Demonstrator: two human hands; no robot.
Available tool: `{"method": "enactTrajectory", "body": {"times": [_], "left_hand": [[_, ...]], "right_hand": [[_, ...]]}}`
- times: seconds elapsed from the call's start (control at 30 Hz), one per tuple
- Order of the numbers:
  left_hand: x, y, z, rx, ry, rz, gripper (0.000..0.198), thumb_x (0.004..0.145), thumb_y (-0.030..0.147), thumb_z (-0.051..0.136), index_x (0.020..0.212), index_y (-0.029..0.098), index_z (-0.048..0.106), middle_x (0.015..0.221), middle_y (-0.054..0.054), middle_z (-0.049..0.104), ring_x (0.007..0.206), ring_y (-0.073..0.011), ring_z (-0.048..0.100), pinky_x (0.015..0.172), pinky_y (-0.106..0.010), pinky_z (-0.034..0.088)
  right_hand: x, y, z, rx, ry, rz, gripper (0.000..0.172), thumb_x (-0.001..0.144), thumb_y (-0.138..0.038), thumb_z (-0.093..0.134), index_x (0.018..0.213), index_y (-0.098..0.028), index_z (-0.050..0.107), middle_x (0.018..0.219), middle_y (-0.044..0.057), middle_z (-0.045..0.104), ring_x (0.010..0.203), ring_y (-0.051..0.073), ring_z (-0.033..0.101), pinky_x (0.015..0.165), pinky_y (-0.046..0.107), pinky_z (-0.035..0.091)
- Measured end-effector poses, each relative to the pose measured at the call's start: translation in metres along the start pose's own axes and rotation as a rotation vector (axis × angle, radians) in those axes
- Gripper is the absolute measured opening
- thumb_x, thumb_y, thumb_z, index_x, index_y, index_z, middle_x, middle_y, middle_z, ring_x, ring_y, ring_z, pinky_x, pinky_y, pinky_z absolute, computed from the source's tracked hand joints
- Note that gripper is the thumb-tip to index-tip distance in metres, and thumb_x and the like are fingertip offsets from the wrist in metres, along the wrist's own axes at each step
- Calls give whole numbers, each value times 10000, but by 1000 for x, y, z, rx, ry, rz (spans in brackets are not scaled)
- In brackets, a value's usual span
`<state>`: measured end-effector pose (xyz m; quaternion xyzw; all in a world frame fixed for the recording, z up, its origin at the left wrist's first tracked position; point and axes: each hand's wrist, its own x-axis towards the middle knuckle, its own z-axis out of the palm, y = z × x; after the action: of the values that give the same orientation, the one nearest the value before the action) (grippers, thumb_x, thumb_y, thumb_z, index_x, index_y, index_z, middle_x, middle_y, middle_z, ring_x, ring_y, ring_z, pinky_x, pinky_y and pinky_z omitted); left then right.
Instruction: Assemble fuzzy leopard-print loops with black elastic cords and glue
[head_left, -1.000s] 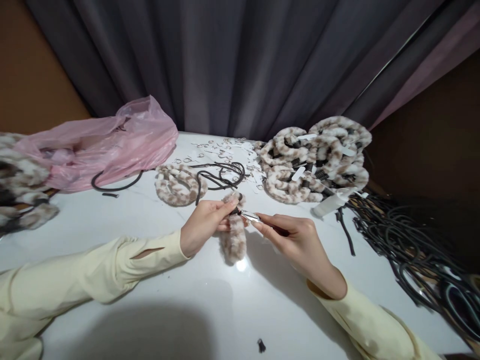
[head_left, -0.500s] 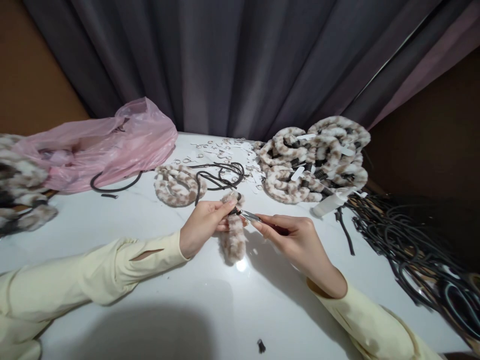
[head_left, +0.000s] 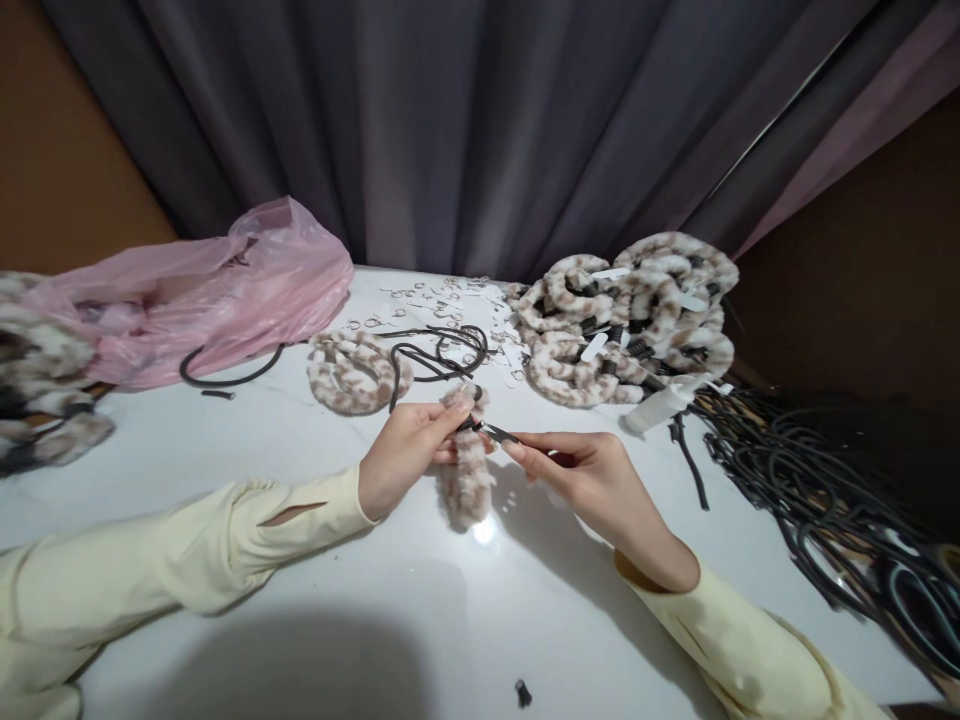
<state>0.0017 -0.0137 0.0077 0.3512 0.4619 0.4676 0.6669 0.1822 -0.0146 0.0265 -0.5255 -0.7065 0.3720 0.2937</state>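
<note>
Just this side of the looped black cord (head_left: 442, 379), the left hand (head_left: 409, 445) clamps a furry strap (head_left: 470, 485) — seemingly steadying its dark band (head_left: 471, 426) — for a slim tool (head_left: 498, 433) pinched in the right hand (head_left: 589, 475).

Fluffy plush is seen on the held piece (head_left: 468, 492), crinkled plastic on the far-left bag (head_left: 281, 275), smooth gloss on the tabletop (head_left: 577, 620).
</note>
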Motion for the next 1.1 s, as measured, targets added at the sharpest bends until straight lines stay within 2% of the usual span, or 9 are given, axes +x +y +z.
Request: {"method": "enactTrajectory", "body": {"times": [0.13, 0.23, 0.37, 0.5, 0.63, 0.83, 0.93, 1.1], "left_hand": [[0, 0, 1, -13, -4, 5, 276, 733, 356, 668, 648, 97, 622, 446, 73, 372, 431, -40, 363, 511, -171, 426], [0, 0, 1, -9, 0, 8, 281, 722, 364, 676, 646, 99, 621, 446, 71, 373, 433, -45, 373, 513, -178, 429], [-1, 1, 1, 25, 0, 13, 310, 715, 393, 674, 636, 99, 616, 454, 57, 404, 456, -61, 424, 535, -195, 446], [0, -1, 0, 58, 28, -14, 323, 718, 400, 669, 623, 100, 597, 469, 37, 462, 472, -76, 473, 557, -216, 463], [1, -1, 0, 71, 31, -70, 334, 719, 414, 662, 671, 88, 605, 564, -19, 568, 581, -114, 566, 614, -233, 474], [0, -1, 1, 93, 40, -52, 351, 689, 431, 670, 637, 90, 605, 601, -42, 594, 621, -133, 572, 592, -233, 446], [0, -4, 3, 177, 83, -3, 379, 702, 443, 643, 551, 107, 555, 528, -8, 529, 523, -95, 484, 497, -204, 366], [1, -16, 4, 261, 131, 79, 418, 717, 491, 596, 543, 114, 551, 453, 51, 367, 448, -66, 318, 432, -203, 231]], "right_hand": [[0, -1, 0, -21, 1, -35, 296, 778, -380, 596, 850, -137, 747, 528, 15, 617, 444, 83, 429, 400, 194, 309], [-1, 1, 1, -69, 10, -124, 279, 808, -352, 573, 851, -135, 743, 544, 22, 624, 471, 97, 476, 430, 197, 344], [-5, 10, 7, -270, 120, -454, 261, 866, -264, 517, 915, -96, 710, 559, 28, 601, 459, 82, 468, 460, 200, 350], [-8, 21, 14, -679, 282, -805, 248, 893, -181, 480, 1052, -54, 621, 581, 16, 572, 434, 72, 423, 426, 227, 284], [-8, 26, 13, -977, 265, -999, 303, 846, -63, 498, 1139, 7, 527, 684, 47, 606, 542, 105, 496, 455, 259, 307], [-7, 18, 10, -1111, 239, -1078, 288, 845, -44, 456, 1111, 31, 536, 704, 66, 600, 560, 120, 510, 445, 272, 318], [-8, 11, 12, -1158, 213, -1103, 270, 849, -42, 418, 1056, 18, 580, 688, 68, 595, 543, 129, 508, 433, 273, 302], [-8, 0, 21, -1207, 135, -947, 295, 792, 2, 413, 999, -3, 624, 618, 53, 561, 478, 139, 480, 413, 284, 234]]}}
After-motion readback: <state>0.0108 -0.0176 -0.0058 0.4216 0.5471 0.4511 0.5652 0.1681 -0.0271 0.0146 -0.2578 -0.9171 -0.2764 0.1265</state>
